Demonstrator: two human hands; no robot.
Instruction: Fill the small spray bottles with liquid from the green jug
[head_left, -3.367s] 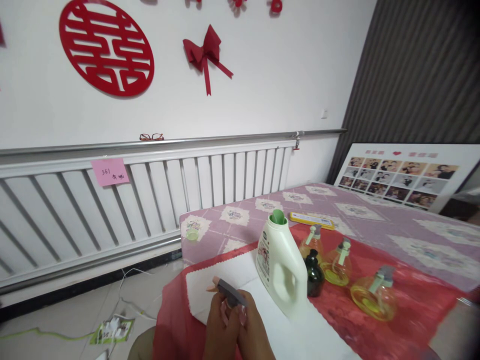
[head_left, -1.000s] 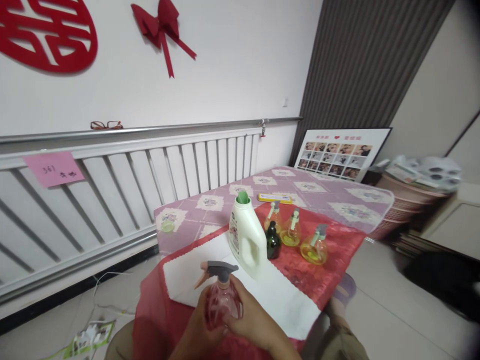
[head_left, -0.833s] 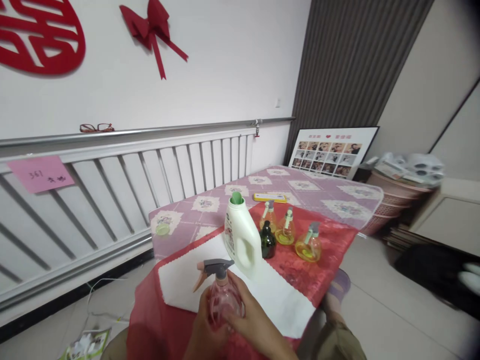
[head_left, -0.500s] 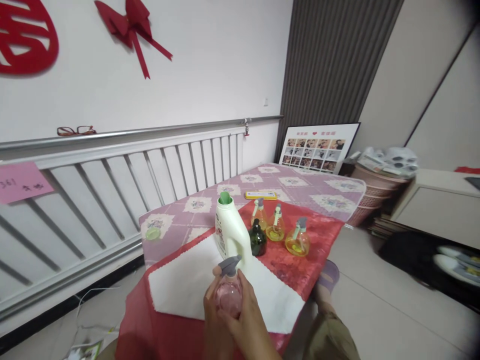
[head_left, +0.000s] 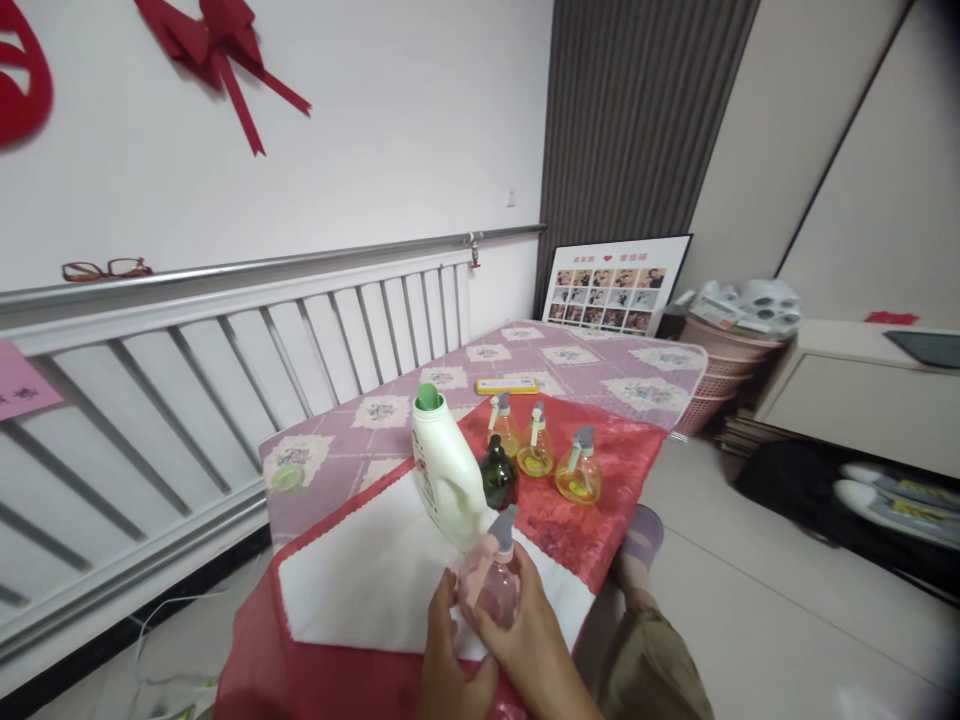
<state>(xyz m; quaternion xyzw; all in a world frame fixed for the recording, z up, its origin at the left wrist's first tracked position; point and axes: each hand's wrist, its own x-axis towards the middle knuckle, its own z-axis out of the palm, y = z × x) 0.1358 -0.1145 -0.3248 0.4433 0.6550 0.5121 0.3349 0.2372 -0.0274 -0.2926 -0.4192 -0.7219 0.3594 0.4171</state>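
Observation:
A clear pink spray bottle point(head_left: 495, 595) with a grey head stands upright between my hands, low in the view over the white cloth point(head_left: 360, 580). My right hand point(head_left: 536, 640) is wrapped round its right side and front. My left hand point(head_left: 454, 645) curls at its lower left, fingertips against the side. Just behind stands a white jug with a handle point(head_left: 450, 480), a green piece in its mouth. Near it are a dark green round bottle point(head_left: 499, 478) and three yellow-tinted spray bottles, the nearest one point(head_left: 579, 482) at the right.
A red cloth point(head_left: 570, 535) lies over the purple flowered tablecloth point(head_left: 360, 420). On the table are a yellow flat case point(head_left: 508, 386) and a pale green cap point(head_left: 287, 478). A white radiator point(head_left: 300, 350) runs along the left. Stacked pink baskets point(head_left: 712, 385) stand beyond the table.
The pink spray bottle has turned in my hands, its pink trigger now showing at the left, and has moved slightly right. My left hand's grip looks looser. The whole view has swung right.

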